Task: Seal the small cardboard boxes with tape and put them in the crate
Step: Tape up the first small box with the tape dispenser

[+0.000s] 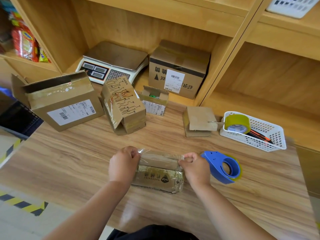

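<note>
A small flat cardboard box (158, 177) with dark print lies on the wooden table (78, 170) in front of me. A strip of clear tape (159, 157) stretches over its far edge. My left hand (123, 164) pinches the strip's left end, and my right hand (195, 168) pinches its right end. A blue tape dispenser (223, 166) lies just right of my right hand. Other small boxes stand farther back: a printed one tipped on its side (123, 104), an open one (155, 100) and a plain one (199, 121).
A white basket (270, 137) with a tape roll (238, 123) and orange-handled tools sits at right. A larger open box (60, 101) is at left, a scale (112, 63) and a labelled box (178, 70) sit in the shelf. A dark crate (15, 116) lies at the left edge.
</note>
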Demonstrator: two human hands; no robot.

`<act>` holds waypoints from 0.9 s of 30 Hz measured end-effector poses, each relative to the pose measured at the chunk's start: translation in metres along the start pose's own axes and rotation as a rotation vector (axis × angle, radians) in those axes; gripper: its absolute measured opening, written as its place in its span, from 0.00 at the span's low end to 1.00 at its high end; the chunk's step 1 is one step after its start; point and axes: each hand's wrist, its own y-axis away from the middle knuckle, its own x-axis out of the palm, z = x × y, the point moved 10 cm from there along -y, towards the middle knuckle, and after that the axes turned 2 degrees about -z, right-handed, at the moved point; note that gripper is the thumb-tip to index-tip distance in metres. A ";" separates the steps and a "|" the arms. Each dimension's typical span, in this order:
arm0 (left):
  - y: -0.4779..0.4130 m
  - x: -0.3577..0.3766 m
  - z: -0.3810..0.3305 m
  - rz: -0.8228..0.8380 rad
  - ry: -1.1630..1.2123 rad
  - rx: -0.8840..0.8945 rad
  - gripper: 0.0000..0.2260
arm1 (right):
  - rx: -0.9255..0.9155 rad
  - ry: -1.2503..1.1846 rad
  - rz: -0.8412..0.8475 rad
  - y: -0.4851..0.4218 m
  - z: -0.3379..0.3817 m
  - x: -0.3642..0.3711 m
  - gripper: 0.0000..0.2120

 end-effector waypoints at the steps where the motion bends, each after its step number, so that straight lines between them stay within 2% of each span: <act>1: 0.001 0.000 0.001 -0.008 0.005 0.004 0.03 | 0.003 0.004 -0.003 0.000 0.000 0.000 0.06; 27: 0.002 0.006 -0.006 -0.067 -0.057 0.177 0.08 | -0.098 0.222 -0.139 0.005 0.010 -0.001 0.13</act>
